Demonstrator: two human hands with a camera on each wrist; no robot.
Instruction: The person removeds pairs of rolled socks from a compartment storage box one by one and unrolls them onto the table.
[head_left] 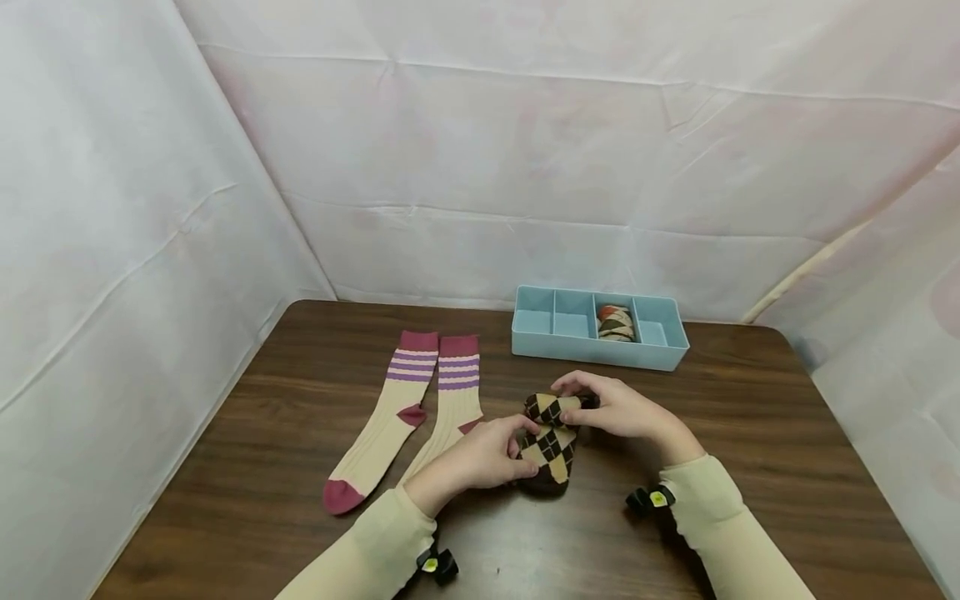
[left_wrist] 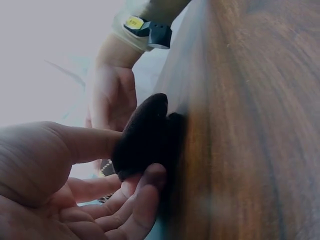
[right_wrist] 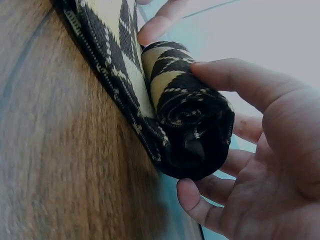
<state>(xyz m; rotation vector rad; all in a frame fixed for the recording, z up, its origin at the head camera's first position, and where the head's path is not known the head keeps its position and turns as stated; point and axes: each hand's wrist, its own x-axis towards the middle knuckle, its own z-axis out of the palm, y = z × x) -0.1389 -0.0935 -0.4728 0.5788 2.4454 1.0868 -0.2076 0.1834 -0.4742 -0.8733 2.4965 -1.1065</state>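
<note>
Head view: we see a partly rolled argyle sock on the wooden table, between the left hand and the right hand. A pair of striped socks lies flat to its left; behind stands a light-blue four-compartment tray, its third compartment from the left holding a rolled patterned bundle. Left wrist view: we find the left thumb and curled fingers set against the argyle sock's dark end, just above the tabletop, in a narrow, light hold. Right wrist view: we observe the spiral end of the roll, gripped between right thumb and curved fingers, these parted by its thickness
</note>
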